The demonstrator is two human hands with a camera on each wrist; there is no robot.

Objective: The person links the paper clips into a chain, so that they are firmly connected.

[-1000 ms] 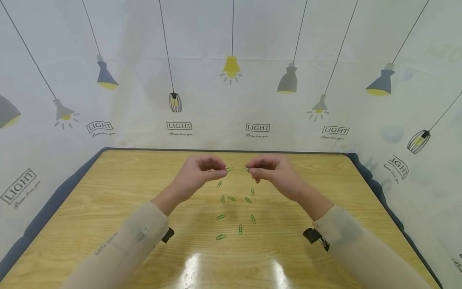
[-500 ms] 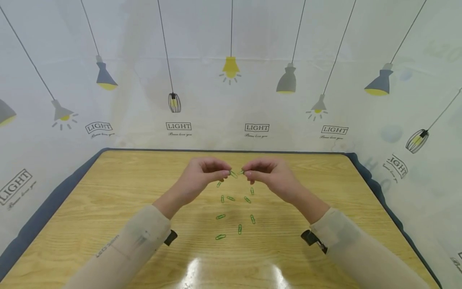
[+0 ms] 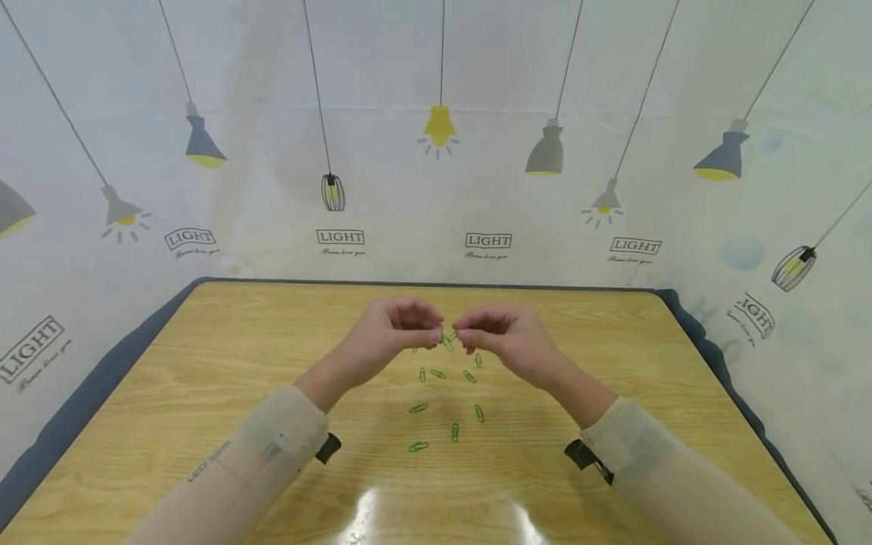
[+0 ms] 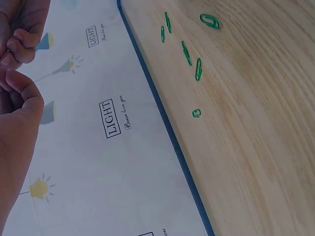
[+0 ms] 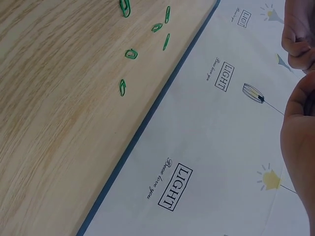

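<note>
Above the far half of the table, my left hand (image 3: 390,335) pinches a green paper clip (image 3: 447,344) between thumb and fingertips. Facing it from the right, my right hand (image 3: 506,333) pinches a second green paper clip (image 3: 454,334), mostly covered by the fingers. The two clips meet or cross in the narrow gap between the hands; whether they are hooked together I cannot tell. In the left wrist view both hands show at the left edge, the left hand (image 4: 19,105) nearest. The right wrist view has the right hand (image 5: 298,128) at its right edge, without the clips visible.
Several loose green paper clips lie scattered on the wooden table (image 3: 238,363) below and in front of the hands, one of them a paper clip (image 3: 418,446) near the front. A dark edge trims the table. Behind stands a white wall covering (image 3: 409,197) printed with lamps.
Both hands have come closer together and slightly lower. The two held paper clips, apart a second ago, now meet or overlap between the fingertips. The clips on the table have not moved.
</note>
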